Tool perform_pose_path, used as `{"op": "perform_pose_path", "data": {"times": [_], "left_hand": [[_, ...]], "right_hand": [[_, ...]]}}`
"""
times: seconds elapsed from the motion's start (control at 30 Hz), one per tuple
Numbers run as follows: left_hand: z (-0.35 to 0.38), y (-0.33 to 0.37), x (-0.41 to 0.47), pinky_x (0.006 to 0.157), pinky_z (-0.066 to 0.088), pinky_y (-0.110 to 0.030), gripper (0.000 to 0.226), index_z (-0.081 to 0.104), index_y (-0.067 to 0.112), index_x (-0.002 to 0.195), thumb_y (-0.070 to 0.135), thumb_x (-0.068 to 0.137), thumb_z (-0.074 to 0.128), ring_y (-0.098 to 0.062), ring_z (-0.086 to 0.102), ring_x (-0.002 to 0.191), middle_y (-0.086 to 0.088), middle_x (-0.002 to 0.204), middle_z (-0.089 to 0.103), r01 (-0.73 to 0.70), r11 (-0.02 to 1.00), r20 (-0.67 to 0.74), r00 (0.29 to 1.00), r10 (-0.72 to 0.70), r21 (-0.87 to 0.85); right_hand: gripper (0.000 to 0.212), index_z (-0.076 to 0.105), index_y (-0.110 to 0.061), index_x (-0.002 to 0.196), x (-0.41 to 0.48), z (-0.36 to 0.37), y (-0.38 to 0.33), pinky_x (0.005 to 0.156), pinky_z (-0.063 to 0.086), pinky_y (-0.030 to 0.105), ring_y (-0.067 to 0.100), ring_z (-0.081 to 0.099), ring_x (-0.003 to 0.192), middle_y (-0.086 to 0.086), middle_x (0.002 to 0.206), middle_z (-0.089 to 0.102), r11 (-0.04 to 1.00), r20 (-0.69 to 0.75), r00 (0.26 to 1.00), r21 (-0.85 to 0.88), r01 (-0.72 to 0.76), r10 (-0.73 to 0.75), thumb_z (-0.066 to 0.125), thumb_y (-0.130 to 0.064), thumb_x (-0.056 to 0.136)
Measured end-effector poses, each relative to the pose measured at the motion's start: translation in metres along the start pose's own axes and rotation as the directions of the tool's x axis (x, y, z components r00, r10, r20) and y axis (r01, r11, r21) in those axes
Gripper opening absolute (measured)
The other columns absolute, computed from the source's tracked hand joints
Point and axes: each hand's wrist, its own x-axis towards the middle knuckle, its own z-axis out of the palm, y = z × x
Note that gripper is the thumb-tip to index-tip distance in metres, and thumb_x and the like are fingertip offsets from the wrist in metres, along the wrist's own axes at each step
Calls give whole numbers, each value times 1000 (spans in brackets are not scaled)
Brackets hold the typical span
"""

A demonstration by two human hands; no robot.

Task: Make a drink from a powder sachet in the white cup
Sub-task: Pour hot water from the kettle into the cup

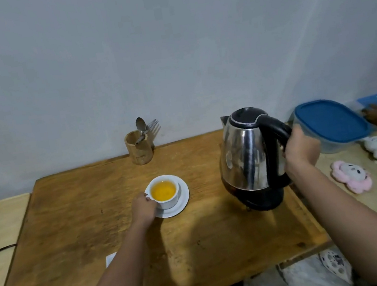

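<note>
A: Cup (165, 191) first — it sits on its saucer (182, 205) near the middle of the table (72, 221), already holding orange liquid well up toward the rim. What worries you?

B: Spilling. Your left hand (144, 208) is closed at the cup's near-left side, where the handle seems to be, fingers pinching there. Nudge or tilt it and the drink slops onto the saucer, or the cup slides off it.

A: And the kettle (248, 156)?

B: Your right hand (302, 148) is wrapped tight around its black handle. The kettle stands upright on or just over its base, well to the right of the cup. I judge the water is hot, so if you set it down off-centre, it could tip and scald you.

A: Anything else close by?

B: A blue-lidded box (333, 121) sits right behind your right knuckles; pull back carelessly and you knock it. The spoon (141, 125) waits in the wooden holder (139, 150) by the wall, so stirring looks undone.
</note>
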Motion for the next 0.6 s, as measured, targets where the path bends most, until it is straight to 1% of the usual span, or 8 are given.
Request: {"op": "perform_pose_path", "data": {"times": [0.13,0.23,0.3,0.33,0.4,0.47,0.53,0.6], "left_hand": [[2,1,0,70,37,-35,31,53,-4,113,5,84,48,-31,52,89,-26,113,59,35,999,18,999,-35,-27],[4,2,-1,70,38,-36,26,52,-2,108,4,84,47,-30,48,86,-24,110,57,50,998,12,999,-50,-31],[5,4,-1,73,40,-40,15,50,5,100,5,85,45,-29,47,86,-22,108,55,62,998,2,998,-62,-25],[6,5,-1,74,41,-41,14,48,8,99,5,86,44,-29,47,87,-22,109,54,73,997,-3,997,-73,-31],[8,5,1,74,39,-38,25,51,2,111,5,88,43,-28,46,89,-24,116,54,95,994,-8,995,-96,-60],[10,4,2,74,38,-36,35,49,-3,121,5,88,42,-28,46,90,-25,120,55,111,990,-21,993,-113,-82],[11,4,1,74,37,-35,35,49,-4,121,5,88,42,-28,47,89,-26,119,56,115,990,-40,992,-118,-85],[13,3,1,73,38,-36,35,49,-4,121,5,87,43,-30,49,91,-25,119,56,115,989,-52,991,-120,-94]], "right_hand": [[30,51,-14,59,10,-10,3,64,36,33,24,51,72,2,67,54,999,-61,998,45,-31,33,47,-32,83],[31,51,-11,62,15,-15,8,61,35,31,22,49,65,2,66,54,996,-99,993,70,-63,70,47,-31,84],[32,50,-10,61,18,-18,12,56,34,31,19,46,56,0,61,51,992,-104,990,90,-85,94,47,-31,85],[32,50,-9,61,20,-19,14,58,34,31,20,46,56,0,60,50,991,-108,989,92,-93,103,47,-31,85],[34,47,-12,57,24,-21,21,62,35,34,23,49,65,0,59,49,989,-116,986,100,-108,119,47,-33,84],[35,43,-18,54,30,-22,27,64,37,35,22,51,70,-2,58,47,986,-122,984,117,-117,131,47,-35,84],[34,43,-19,54,35,-24,32,64,37,34,22,51,70,-3,58,48,984,-114,984,129,-124,139,47,-34,84],[33,43,-19,54,38,-26,36,63,36,33,20,49,63,-3,58,47,980,-113,982,144,-137,154,46,-33,84]]}}
